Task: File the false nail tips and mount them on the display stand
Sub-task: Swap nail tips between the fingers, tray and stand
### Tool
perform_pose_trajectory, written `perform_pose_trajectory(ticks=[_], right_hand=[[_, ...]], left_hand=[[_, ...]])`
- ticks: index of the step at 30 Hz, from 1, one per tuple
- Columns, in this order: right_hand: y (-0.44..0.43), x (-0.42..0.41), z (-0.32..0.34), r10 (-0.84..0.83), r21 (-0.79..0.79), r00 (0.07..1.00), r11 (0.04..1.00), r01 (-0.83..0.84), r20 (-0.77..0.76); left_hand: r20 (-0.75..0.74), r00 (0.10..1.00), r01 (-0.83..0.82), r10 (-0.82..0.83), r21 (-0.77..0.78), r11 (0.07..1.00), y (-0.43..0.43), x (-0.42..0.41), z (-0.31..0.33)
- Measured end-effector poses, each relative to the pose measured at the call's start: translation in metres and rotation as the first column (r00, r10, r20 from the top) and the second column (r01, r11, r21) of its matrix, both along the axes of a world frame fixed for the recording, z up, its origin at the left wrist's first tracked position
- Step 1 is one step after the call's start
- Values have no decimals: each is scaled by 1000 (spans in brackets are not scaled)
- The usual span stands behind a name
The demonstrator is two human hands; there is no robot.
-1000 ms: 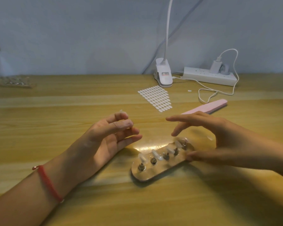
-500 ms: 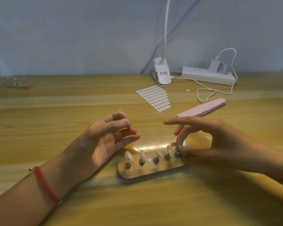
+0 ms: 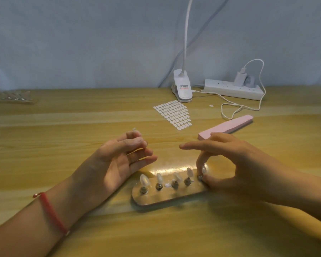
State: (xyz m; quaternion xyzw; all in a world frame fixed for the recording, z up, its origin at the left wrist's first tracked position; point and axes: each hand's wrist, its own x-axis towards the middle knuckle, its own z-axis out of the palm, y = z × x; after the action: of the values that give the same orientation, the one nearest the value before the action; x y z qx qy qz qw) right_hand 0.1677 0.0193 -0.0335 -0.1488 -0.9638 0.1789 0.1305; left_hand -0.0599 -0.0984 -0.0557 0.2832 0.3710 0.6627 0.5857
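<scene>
A clear oblong display stand point(image 3: 156, 198) lies on the wooden table in front of me, with several metal pegs each carrying a clear false nail tip point(image 3: 144, 179). My right hand point(image 3: 235, 164) pinches the rightmost peg and its nail tip point(image 3: 203, 170) between thumb and middle finger, with the index finger stretched out to the left. My left hand point(image 3: 117, 160) rests on its edge just left of the stand, its fingers loosely curled and holding nothing I can see. A pink nail file block point(image 3: 228, 126) lies behind my right hand.
A sheet of small white adhesive tabs point(image 3: 172, 115) lies at centre back. Behind it stand a white clip lamp point(image 3: 182, 89) and a power strip point(image 3: 232, 90) with a charger and a looped cable. A clear tray point(image 3: 15, 98) sits at the far left.
The stand has swung from slanted to nearly level and slid left. My right hand's fingers have closed down onto the rightmost peg. My left hand has stayed put.
</scene>
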Motion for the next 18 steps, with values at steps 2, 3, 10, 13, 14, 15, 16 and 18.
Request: perform_pose_trajectory(ticks=[2,3,10,13,14,15,16,18], right_hand=[[-3,1,-2,45,230,998,973,-35,-37],[-3,1,-3,68,358,997,932,-48,-45],[-4,-8,27,-29,115,931,990,76,-364],[-14,-32,33,-21,19,931,999,30,-364],[-17,-40,33,-6,16,934,1000,13,-358],[-19,-46,34,4,9,936,1000,-1,-352],[-20,-51,35,13,-1,938,1000,-14,-347],[-22,-59,34,29,-8,939,999,-34,-343]], left_hand=[[7,1000,-4,4,1,1000,0,0,0],[11,1000,-4,4,2,1000,-1,0,0],[-167,983,-60,71,70,996,-4,4,-3],[-286,955,-53,76,87,995,-9,7,0],[-299,953,-35,57,79,996,-10,7,2],[-294,955,-7,28,72,997,-12,7,4],[-278,961,23,-3,68,997,-13,7,6],[-245,969,50,-34,59,997,-14,7,8]])
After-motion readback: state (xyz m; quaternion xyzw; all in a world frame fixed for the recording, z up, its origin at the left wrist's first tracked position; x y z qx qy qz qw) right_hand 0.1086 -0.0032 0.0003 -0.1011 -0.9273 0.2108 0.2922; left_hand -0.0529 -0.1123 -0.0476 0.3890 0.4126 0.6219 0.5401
